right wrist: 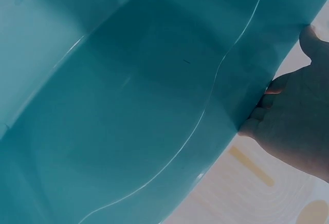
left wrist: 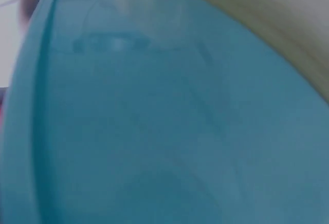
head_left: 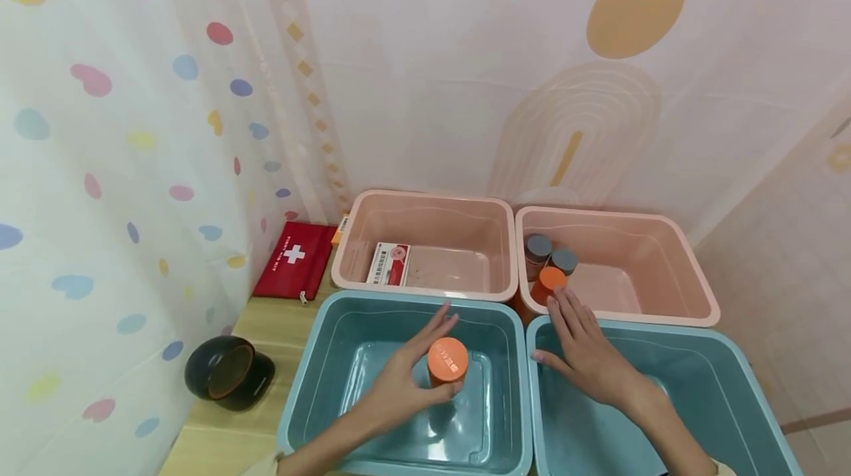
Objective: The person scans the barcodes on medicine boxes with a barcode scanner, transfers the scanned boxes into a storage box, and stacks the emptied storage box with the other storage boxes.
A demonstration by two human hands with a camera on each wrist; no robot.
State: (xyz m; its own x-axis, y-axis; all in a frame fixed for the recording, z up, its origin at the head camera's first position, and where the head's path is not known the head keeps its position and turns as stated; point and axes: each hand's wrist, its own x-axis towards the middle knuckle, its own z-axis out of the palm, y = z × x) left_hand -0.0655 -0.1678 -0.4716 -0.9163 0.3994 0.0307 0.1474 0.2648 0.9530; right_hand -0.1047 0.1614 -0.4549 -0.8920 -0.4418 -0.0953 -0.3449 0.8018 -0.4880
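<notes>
Item, as I logged it: one orange-capped bottle (head_left: 447,363) stood inside the near left teal bin (head_left: 312,358), with my left hand (head_left: 399,380) wrapped around its side, thumb and fingers curled on it. Count: two teal bins, two pink bins, one boxed item (head_left: 389,264) in the left pink bin (head_left: 425,202), and three bottles in the right pink bin (head_left: 691,269), two grey-capped and one orange-capped (head_left: 548,282). My right hand (head_left: 585,354) lay flat with fingers straight over the right teal bin (head_left: 744,372), fingertips just beside that far orange bottle, holding nothing.
</notes>
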